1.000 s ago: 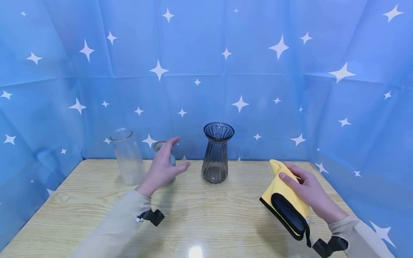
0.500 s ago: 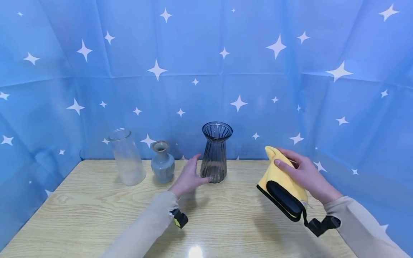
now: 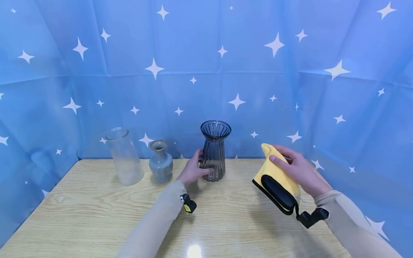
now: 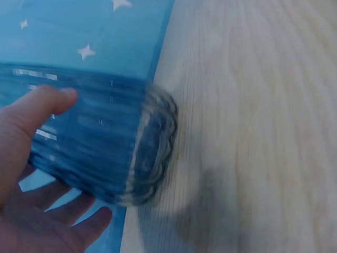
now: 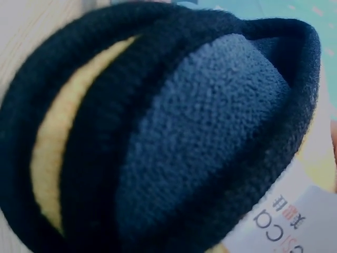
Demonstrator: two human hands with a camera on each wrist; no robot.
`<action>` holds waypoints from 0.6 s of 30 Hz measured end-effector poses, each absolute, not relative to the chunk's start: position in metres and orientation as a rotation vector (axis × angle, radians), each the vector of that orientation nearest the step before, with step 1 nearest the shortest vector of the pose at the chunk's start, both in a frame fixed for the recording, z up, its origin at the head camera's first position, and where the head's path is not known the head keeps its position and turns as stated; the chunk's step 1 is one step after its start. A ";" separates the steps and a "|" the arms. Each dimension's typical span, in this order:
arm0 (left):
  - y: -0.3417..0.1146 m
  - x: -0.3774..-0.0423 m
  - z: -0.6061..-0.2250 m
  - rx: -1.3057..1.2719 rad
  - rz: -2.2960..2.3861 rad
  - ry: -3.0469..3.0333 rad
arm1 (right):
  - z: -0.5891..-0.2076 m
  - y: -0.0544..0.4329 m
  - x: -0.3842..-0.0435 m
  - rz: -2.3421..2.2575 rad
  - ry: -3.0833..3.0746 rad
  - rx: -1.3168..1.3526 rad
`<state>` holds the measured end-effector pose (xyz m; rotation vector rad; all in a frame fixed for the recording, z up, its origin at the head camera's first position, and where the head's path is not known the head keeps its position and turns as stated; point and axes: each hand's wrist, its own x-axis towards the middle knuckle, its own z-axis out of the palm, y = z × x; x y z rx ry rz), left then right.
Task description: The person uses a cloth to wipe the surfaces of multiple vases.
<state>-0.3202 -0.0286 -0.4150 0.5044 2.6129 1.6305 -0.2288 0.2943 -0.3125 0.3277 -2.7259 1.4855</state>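
A fluted smoky glass vase (image 3: pixel 217 156) stands upright on the table. My left hand (image 3: pixel 193 168) holds it from the left, low on its body. In the left wrist view, the thumb (image 4: pixel 50 105) lies across the ribbed glass and the other fingers reach round its far side; that picture is blurred. My right hand (image 3: pixel 298 171) grips a folded yellow cloth (image 3: pixel 279 175) with black edging, raised above the table at the right. The right wrist view is filled by the cloth's dark grey inner side (image 5: pixel 200 126) and a white printed label (image 5: pixel 295 226).
To the left, a small pale blue ceramic vase (image 3: pixel 161 166) stands beside a tall frosted glass vase (image 3: pixel 126 161). Behind the wooden table (image 3: pixel 96 215) hangs a blue curtain (image 3: pixel 193 46) with white stars.
My left hand has moved right, past the small blue vase, and taken hold of the smoky glass vase. My right hand has lifted the yellow cloth slightly.
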 end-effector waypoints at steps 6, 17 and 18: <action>-0.029 -0.326 -0.410 0.508 1.662 2.562 | -0.327 0.288 -0.237 1.528 -2.693 0.347; -0.035 -0.322 -0.406 0.499 1.625 2.522 | -0.336 0.263 -0.241 1.474 -2.760 0.379; -0.035 -0.321 -0.406 0.505 1.619 2.520 | -0.336 0.260 -0.242 1.484 -2.757 0.379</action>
